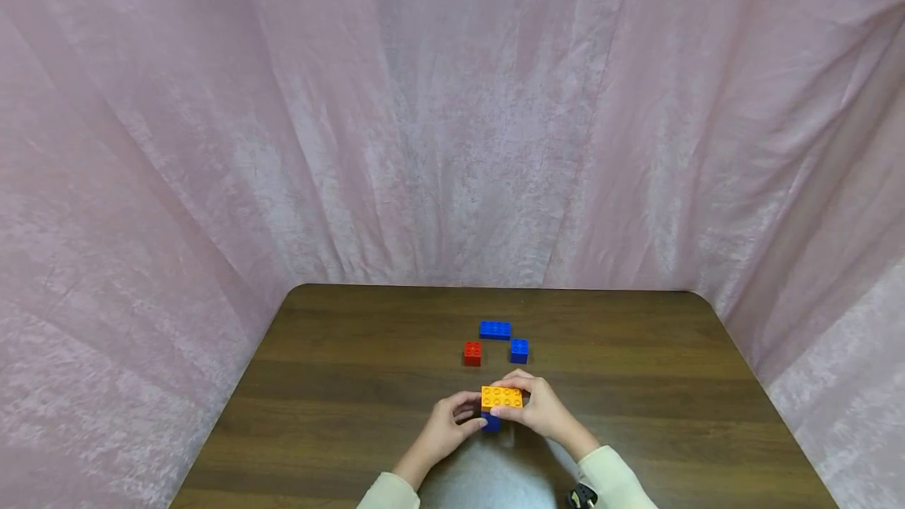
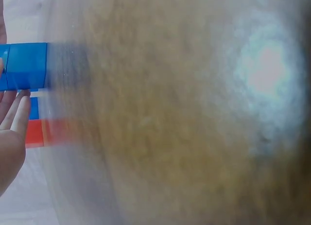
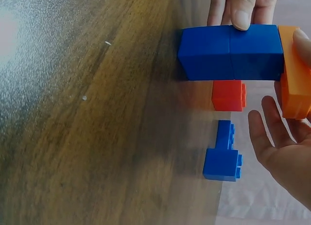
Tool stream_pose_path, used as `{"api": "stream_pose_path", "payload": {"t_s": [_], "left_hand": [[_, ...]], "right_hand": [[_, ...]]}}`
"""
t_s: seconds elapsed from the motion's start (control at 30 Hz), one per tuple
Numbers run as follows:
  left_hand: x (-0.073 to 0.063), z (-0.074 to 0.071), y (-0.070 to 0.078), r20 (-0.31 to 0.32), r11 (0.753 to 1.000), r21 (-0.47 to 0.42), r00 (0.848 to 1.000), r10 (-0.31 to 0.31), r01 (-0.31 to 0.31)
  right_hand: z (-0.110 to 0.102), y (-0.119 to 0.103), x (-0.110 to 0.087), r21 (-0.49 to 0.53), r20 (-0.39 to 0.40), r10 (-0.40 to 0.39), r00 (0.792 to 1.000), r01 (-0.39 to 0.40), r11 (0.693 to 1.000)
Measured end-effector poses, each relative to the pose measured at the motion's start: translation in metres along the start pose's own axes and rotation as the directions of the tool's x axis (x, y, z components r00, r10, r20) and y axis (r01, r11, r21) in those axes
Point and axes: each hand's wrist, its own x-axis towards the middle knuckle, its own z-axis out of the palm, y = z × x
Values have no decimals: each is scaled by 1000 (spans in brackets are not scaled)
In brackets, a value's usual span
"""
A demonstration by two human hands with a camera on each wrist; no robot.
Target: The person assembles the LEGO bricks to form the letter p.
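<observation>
Two blue bricks (image 3: 231,52) form an upright stack on the table, with an orange eight-stud brick (image 1: 501,397) on top, jutting out to the right. My left hand (image 1: 447,428) holds the blue stack from the left, its thumb on the near face. The right hand (image 1: 543,408) grips the orange brick, thumb in front and fingers behind it. In the left wrist view, the left hand (image 2: 10,154) shows only at the edge, beside the blue stack (image 2: 26,64). Whether the orange brick is fully pressed down is hard to tell.
Beyond the hands lie a red brick (image 1: 472,353), a small blue brick (image 1: 519,350) and a longer blue brick (image 1: 495,330). They stand on a brown wooden table (image 1: 339,383). Pink curtains (image 1: 452,116) hang behind the table and along both sides.
</observation>
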Motion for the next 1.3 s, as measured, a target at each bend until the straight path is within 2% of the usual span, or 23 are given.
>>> {"api": "stream_pose_path", "payload": {"t_s": [0.2,0.33,0.57,0.7,0.87,0.93,1.17,1.3], "left_hand": [[-2,-3,2,13,999,-47,1000,25,-24],[-1,-3,3,-3,997,-70,999,33,-33],[3,-4,6,-32,990,-136,999,37,-41],[6,-5,8,-37,984,-167,998,53,-58],[6,-7,12,-27,987,-143,997,70,-74],[5,-7,16,-23,988,-133,997,74,-77],[-2,-10,44,-13,988,-140,998,57,-58],[-3,-10,46,-16,989,-135,998,63,-65]], "right_hand": [[-8,-28,-5,48,3,6,1000,-6,999],[-11,-34,-6,43,0,-2,1000,2,999],[-13,-14,-1,76,0,-20,1000,20,997],[-18,-1,4,127,-25,30,999,-27,992],[-27,4,10,213,-48,86,995,-74,974],[-30,5,12,236,-56,90,994,-74,969],[-36,11,20,258,-71,52,996,-32,965],[-39,12,27,286,-64,76,995,-55,957]]}}
